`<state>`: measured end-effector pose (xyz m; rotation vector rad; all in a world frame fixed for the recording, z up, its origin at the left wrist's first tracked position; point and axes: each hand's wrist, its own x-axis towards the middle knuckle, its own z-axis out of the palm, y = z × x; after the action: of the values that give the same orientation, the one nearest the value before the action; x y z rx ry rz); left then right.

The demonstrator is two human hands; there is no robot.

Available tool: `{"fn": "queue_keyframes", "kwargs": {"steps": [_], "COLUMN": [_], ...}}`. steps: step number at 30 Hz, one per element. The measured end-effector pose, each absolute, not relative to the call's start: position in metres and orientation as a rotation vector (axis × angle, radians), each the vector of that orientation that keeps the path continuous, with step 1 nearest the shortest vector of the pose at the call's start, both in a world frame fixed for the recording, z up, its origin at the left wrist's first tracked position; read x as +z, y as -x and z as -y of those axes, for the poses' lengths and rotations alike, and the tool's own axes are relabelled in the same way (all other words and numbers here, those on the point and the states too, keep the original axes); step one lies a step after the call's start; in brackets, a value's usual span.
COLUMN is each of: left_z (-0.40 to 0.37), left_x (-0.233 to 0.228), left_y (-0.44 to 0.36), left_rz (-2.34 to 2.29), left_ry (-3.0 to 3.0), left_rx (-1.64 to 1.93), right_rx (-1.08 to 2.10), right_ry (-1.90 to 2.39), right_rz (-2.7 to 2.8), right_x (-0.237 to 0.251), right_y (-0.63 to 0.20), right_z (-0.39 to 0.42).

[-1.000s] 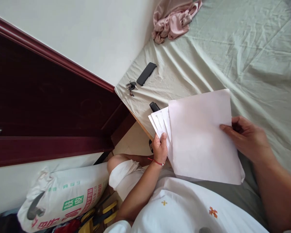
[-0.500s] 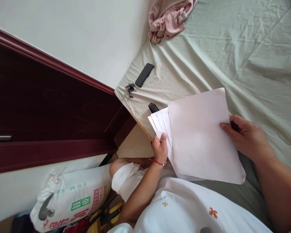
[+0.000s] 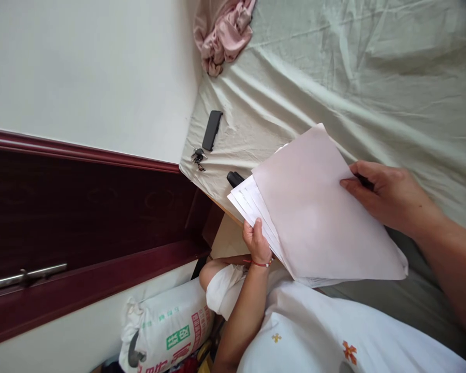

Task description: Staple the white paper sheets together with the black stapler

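My left hand [image 3: 258,242] is closed on a fanned stack of white paper sheets [image 3: 245,202], with the thumb lying on top. A larger pale pinkish sheet [image 3: 314,207] covers most of that stack. Its right edge is pinched between the thumb and fingers of my right hand [image 3: 384,194]. The lower right corner of the large sheet curls a little. Faint print shows on the white sheets, too small to read. Behind the papers a black object [image 3: 235,179] pokes out, mostly hidden.
On the pale green bedsheet [image 3: 373,103] lie a dark flat case [image 3: 212,130], a bunch of keys [image 3: 198,156] and a pink cloth [image 3: 225,41]. A dark red door [image 3: 101,207] with a metal handle is at left. Below it stands a printed white sack [image 3: 166,326].
The camera view has turned, so the door and bed look rotated. The large sheet appears more tilted, and my right hand sits slightly higher in view. Both hands keep their hold.
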<state>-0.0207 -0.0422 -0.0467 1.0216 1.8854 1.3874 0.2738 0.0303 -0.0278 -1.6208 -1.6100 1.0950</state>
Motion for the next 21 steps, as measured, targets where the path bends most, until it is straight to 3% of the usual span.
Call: {"fn": "queue_keyframes", "kwargs": {"steps": [21], "left_z": [0.0436], "left_x": [-0.0499], "left_y": [0.0208], "left_rz": [-1.955], "left_ry": [-1.137], "left_rx": [1.329], "right_rx": [1.039], "right_ry": [1.641], "right_rz": [1.554], "right_x": [-0.0245], "right_y": [-0.2743], "right_z": [-0.029]}}
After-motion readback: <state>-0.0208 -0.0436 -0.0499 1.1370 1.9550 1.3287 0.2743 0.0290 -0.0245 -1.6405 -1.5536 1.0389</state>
